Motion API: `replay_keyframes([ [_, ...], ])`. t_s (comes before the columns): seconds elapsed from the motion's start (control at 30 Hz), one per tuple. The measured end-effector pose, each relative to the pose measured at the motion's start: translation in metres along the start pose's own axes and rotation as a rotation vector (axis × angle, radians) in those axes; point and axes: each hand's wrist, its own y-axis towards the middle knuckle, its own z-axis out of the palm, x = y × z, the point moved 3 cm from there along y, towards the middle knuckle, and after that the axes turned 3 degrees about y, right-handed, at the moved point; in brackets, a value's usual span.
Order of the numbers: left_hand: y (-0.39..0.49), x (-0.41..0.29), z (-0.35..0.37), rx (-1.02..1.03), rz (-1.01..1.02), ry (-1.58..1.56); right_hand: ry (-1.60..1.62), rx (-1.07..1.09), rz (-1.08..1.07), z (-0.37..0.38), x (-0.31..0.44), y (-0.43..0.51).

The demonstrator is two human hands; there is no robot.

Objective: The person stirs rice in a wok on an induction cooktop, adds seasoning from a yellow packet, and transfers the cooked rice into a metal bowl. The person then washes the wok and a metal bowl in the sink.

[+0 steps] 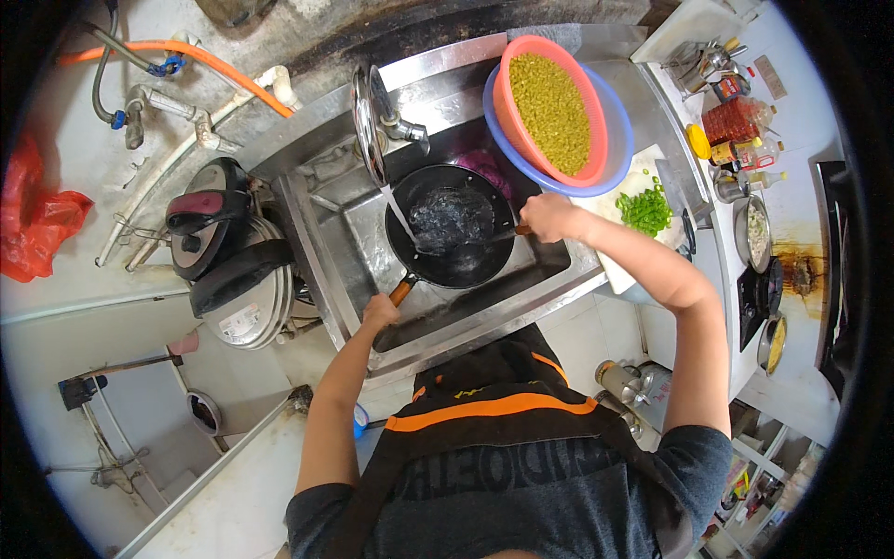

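Note:
My left hand (381, 311) grips the wooden handle of a black wok (482, 269) that sits in the stainless steel sink (335, 279). Water runs from the chrome faucet (368, 133) into the wok. In my right hand (547, 217) is the wooden end of a dark spatula (489, 238); it reaches into the wok, its lower part partly hidden by water. Just beyond that hand, a pink colander (597, 133) of green beans or peas rests in a blue basin (621, 157).
Right of the sink lie a white cutting board (614, 272) with chopped green pepper (644, 212) and a knife (674, 185). Pot lids (244, 321) stand at the left. Farther right are seasoning bottles (765, 154), a metal bowl (756, 234) and a stove (753, 307).

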Motion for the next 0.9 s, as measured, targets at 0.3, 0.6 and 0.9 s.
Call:
replay_keyframes([
  [0.3,-0.004,-0.004,0.000,0.025,-0.009,0.004,-0.246,-0.233,-0.132,0.053,0.064,0.037],
  [0.6,0.016,-0.007,0.023,0.040,-0.004,-0.067,0.026,-0.032,0.017,0.035,0.037,-0.030],
  [0.9,0.040,-0.029,0.031,-0.002,0.121,0.030,0.311,-0.090,0.494,0.077,-0.011,-0.025],
])
